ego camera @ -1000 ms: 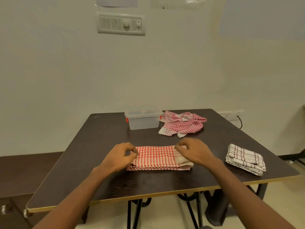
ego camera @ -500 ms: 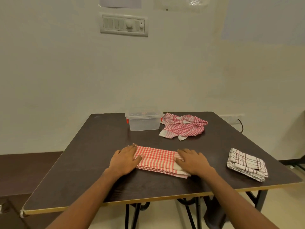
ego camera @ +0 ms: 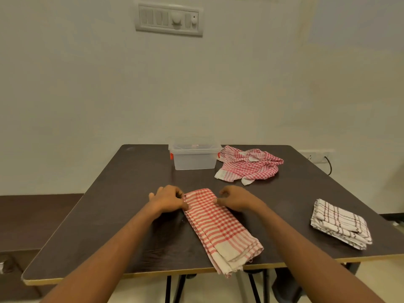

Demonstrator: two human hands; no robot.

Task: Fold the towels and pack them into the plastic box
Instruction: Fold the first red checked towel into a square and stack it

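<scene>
The red checked towel [ego camera: 218,228] lies lengthwise on the counter [ego camera: 135,193], near end overhanging; with your left hand [ego camera: 168,199] and right hand [ego camera: 235,197] each pinching a far corner, draw both evenly onto the near corners.

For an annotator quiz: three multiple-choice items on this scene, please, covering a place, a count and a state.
1. The crumpled red towel lies: A left of the plastic box B right of it C inside it.
2. Towels on the table: A three B two C four.
3. The pinched towel, held by left hand and right hand, is: A spread B balled C folded.
B, it lies at the box's right; A, two red, one white towel; C, stacked layers show.
</scene>
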